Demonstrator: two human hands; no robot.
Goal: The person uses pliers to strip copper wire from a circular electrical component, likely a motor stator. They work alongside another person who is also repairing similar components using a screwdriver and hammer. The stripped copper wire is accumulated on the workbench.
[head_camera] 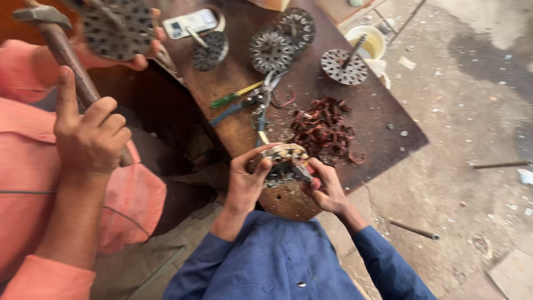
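Left hand (244,180) clasps a half-stripped stator (283,164); right hand (325,189) pinches a tool into it. Pulled copper (325,130) heaps on the worktop (383,119).

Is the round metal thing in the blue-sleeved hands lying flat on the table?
No, tipped up: the left hand holds the round metal piece on edge at the table rim, right hand against its other side.

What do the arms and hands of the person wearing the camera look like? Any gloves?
No gloves: the left hand and right hand are bare, with no ring or watch showing. Both arms wear long blue sleeves of plain cloth that reach the wrists. A small pale button shows lower down.
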